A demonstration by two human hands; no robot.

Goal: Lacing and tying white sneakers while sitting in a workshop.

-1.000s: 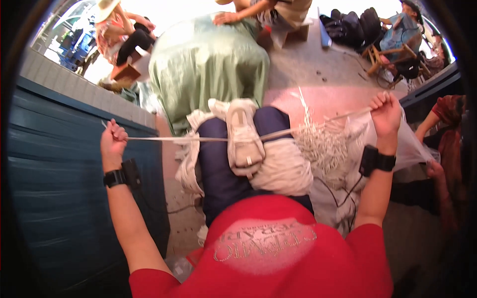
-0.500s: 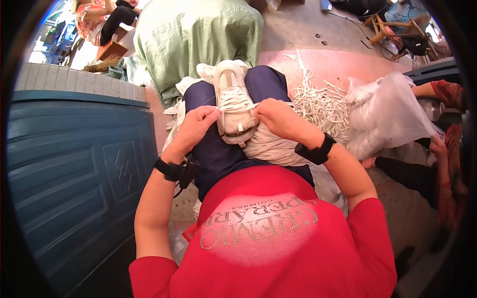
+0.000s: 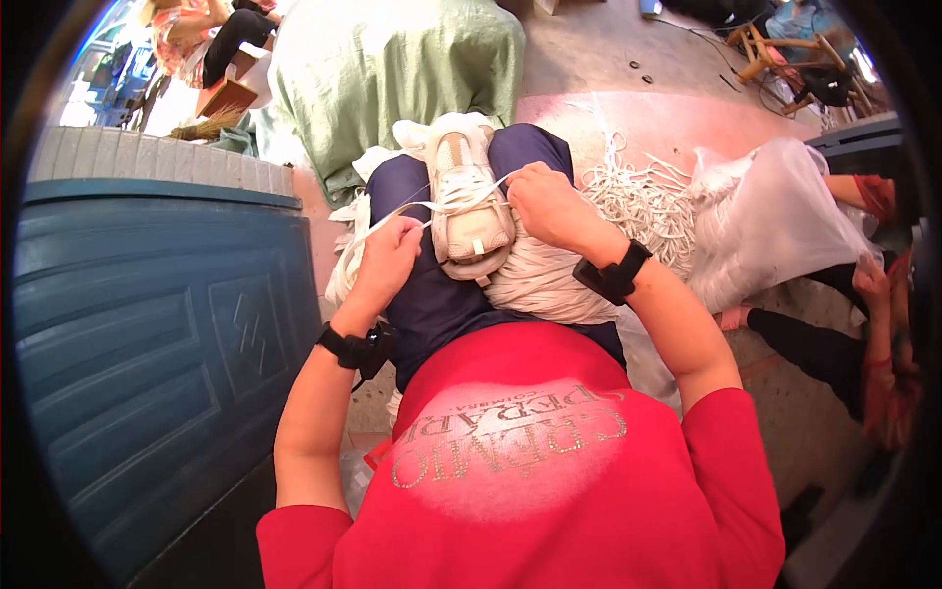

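Observation:
On my lap, between my knees, rests a cream sneaker (image 3: 471, 234) with its heel toward me. A white shoelace (image 3: 456, 201) runs through its front and lies loosely across the top. Left of the shoe, my left hand (image 3: 392, 257) pinches one part of the lace, and a loop of it arches above the fingers. On the other side my right hand (image 3: 547, 201) is closed on another stretch of lace close to the shoe's edge. The fingertips of the right hand are partly hidden by the hand itself.
Bundled white laces (image 3: 545, 280) lie by my right thigh, with a loose heap (image 3: 643, 201) beyond. At right, another person's hand (image 3: 868, 280) holds a clear plastic bag (image 3: 775, 216). A green cloth-covered bulk (image 3: 397, 79) stands ahead; a blue panelled door (image 3: 157, 314) is at left.
My left hand has moved down and slightly left, away from the shoe. My right hand has risen a little. The lace between them now forms a loose arch over the shoe.

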